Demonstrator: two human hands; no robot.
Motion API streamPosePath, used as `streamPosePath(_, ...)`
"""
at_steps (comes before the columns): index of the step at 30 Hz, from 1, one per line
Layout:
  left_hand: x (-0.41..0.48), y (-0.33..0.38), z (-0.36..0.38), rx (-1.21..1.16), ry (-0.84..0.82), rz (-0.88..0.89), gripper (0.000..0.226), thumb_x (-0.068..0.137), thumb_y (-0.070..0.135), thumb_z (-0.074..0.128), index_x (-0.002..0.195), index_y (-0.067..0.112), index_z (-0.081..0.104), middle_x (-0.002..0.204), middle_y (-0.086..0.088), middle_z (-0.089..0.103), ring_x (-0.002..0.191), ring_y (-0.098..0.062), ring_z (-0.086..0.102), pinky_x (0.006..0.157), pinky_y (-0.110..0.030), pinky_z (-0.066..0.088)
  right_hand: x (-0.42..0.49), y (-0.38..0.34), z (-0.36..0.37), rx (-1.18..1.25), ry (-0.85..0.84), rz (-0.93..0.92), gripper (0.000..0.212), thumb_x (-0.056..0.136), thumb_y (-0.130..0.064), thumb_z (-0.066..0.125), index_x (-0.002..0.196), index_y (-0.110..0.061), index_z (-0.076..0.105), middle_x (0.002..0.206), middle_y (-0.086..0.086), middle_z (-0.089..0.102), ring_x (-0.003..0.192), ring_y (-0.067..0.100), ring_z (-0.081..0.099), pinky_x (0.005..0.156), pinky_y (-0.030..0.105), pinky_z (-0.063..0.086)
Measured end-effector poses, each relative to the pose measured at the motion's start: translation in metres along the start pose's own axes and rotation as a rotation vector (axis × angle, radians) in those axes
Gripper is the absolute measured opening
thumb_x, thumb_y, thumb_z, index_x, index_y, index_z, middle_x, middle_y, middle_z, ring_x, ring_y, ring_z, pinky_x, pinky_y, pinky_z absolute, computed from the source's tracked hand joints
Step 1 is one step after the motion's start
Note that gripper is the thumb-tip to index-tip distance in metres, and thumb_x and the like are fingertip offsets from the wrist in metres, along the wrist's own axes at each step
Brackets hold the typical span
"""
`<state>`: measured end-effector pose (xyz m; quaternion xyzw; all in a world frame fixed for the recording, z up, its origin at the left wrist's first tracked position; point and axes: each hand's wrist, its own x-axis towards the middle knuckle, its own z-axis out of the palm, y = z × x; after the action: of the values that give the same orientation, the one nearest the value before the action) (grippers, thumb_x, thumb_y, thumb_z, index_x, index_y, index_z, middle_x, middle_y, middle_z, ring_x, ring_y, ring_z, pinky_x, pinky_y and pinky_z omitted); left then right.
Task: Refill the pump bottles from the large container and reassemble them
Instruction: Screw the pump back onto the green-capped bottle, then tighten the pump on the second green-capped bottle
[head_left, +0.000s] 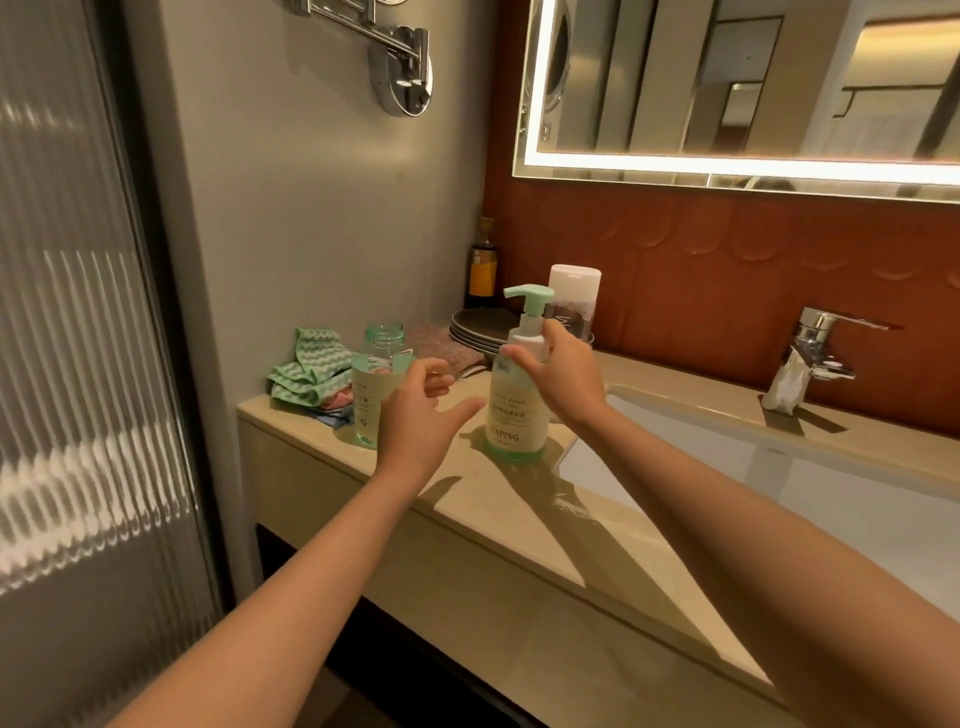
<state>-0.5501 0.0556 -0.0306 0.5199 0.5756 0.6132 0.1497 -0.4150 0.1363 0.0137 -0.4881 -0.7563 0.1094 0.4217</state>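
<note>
A green pump bottle (515, 415) with a cream label stands on the beige counter (498, 509), its mint pump head fitted on top. My right hand (563, 374) grips the white collar below the pump. My left hand (421, 415) hovers open between this bottle and a second bottle (371, 395), touching neither. That second bottle stands to the left, open at the neck with no pump on it. A tall white container (574, 301) stands behind the pump bottle, partly hidden by my right hand.
Folded green cloths (306, 371) lie at the counter's left end by the wall. Stacked dark plates (480, 325) and a dark bottle (483, 265) sit at the back. The sink basin (779, 467) and chrome tap (821, 348) lie to the right.
</note>
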Motion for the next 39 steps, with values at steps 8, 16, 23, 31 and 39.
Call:
streamPosePath(8, 0.017, -0.023, -0.045, 0.080, 0.407, 0.057, 0.039, 0.072, 0.030, 0.076, 0.102, 0.020, 0.052, 0.102, 0.001, 0.057, 0.089, -0.015, 0.056, 0.076, -0.033, 0.048, -0.032, -0.022, 0.028, 0.196, 0.355, -0.171, 0.023, 0.088, -0.033, 0.061, 0.099, -0.016, 0.052, 0.094, -0.003, 0.052, 0.085, 0.013, 0.051, 0.074, 0.029, 0.048)
streamPosePath(16, 0.050, -0.040, -0.045, 0.040, 0.094, -0.096, 0.098, 0.066, 0.034, 0.081, 0.143, 0.024, 0.021, 0.144, -0.005, 0.033, 0.129, -0.022, 0.035, 0.103, -0.038, 0.035, -0.019, -0.040, 0.070, 0.045, -0.105, -0.031, 0.020, 0.094, -0.035, 0.050, 0.105, -0.018, 0.052, 0.098, 0.002, 0.063, 0.084, 0.017, 0.060, 0.074, 0.039, 0.055)
streamPosePath(23, 0.056, -0.054, -0.069, 0.087, 0.015, -0.032, 0.078, 0.064, 0.031, 0.083, 0.129, 0.024, 0.040, 0.113, 0.006, 0.050, 0.104, -0.014, 0.052, 0.087, -0.032, 0.046, 0.002, -0.033, 0.093, -0.069, -0.180, 0.094, 0.038, 0.096, -0.037, 0.046, 0.124, -0.011, 0.046, 0.116, 0.008, 0.061, 0.102, 0.023, 0.058, 0.079, 0.034, 0.049)
streamPosePath(31, 0.048, -0.057, -0.076, 0.011, 0.022, -0.020, 0.072, 0.066, 0.023, 0.082, 0.124, 0.031, 0.040, 0.103, 0.016, 0.052, 0.091, 0.003, 0.053, 0.076, -0.016, 0.043, 0.027, -0.032, 0.129, -0.187, -0.284, 0.160, 0.052, 0.091, -0.049, 0.048, 0.123, -0.008, 0.048, 0.118, 0.012, 0.059, 0.104, 0.029, 0.057, 0.074, 0.036, 0.046)
streamPosePath(39, 0.044, -0.057, -0.076, -0.003, 0.025, -0.040, 0.068, 0.067, 0.016, 0.082, 0.120, 0.028, 0.041, 0.088, 0.030, 0.050, 0.072, 0.028, 0.050, 0.068, -0.002, 0.044, 0.027, -0.037, 0.138, -0.196, -0.346, 0.181, 0.040, 0.086, -0.043, 0.057, 0.104, -0.007, 0.060, 0.102, 0.010, 0.064, 0.091, 0.026, 0.061, 0.069, 0.034, 0.049)
